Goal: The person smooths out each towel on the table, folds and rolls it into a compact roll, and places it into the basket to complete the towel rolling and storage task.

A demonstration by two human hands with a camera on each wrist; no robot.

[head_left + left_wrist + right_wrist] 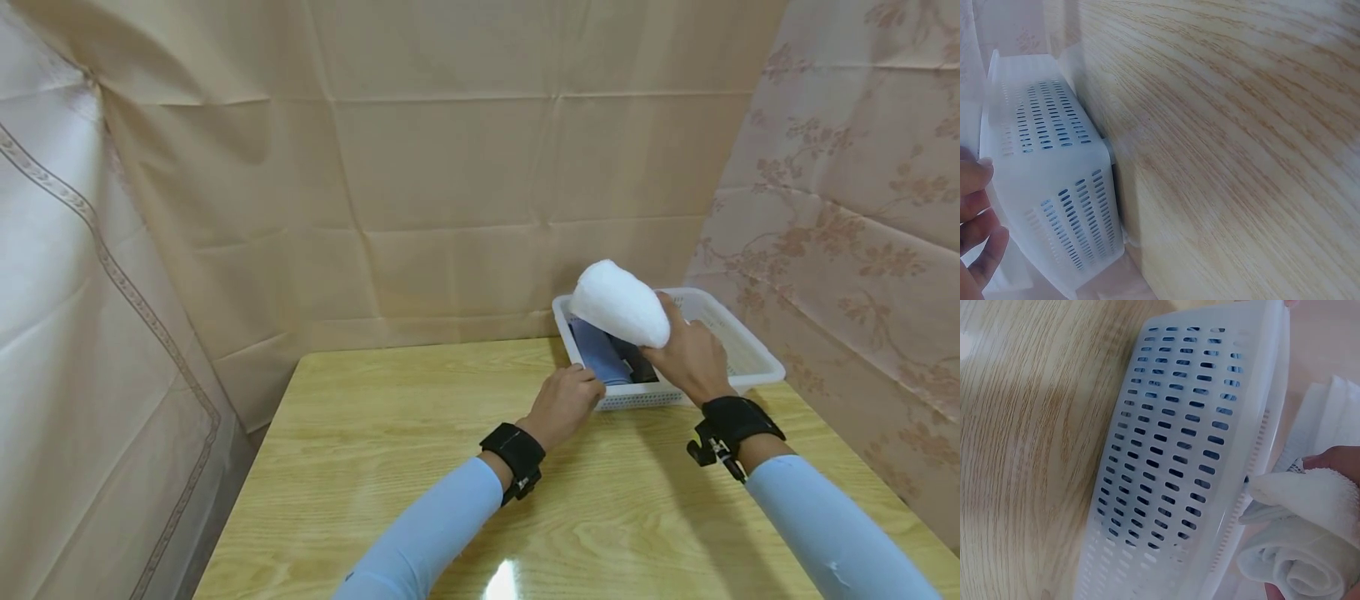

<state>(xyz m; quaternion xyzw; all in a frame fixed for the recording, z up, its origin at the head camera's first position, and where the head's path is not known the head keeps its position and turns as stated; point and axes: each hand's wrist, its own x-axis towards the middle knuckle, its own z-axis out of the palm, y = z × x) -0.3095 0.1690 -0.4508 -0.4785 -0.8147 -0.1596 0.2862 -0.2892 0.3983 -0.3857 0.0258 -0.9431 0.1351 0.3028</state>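
A white rolled towel (619, 303) is gripped in my right hand (693, 358), tilted above the white plastic basket (738, 333). Its spiral end shows in the right wrist view, where the rolled towel (1300, 569) sits beside the basket's rim. My left hand (564, 404) holds the basket's near left corner, fingers curled at the rim. From the left wrist, the fingertips (985, 240) appear against the slotted basket (1066, 181). Inside the basket's left part lie a blue folded cloth (600, 354) and a dark folded item (637, 364), partly hidden by the towel and right hand.
The basket stands at the back right of a wood-grain table (390, 433). A beige cloth (450, 167) hangs behind it, and a flowered cloth (847, 225) hangs close on the right. Another pale cloth (75, 333) hangs at left.
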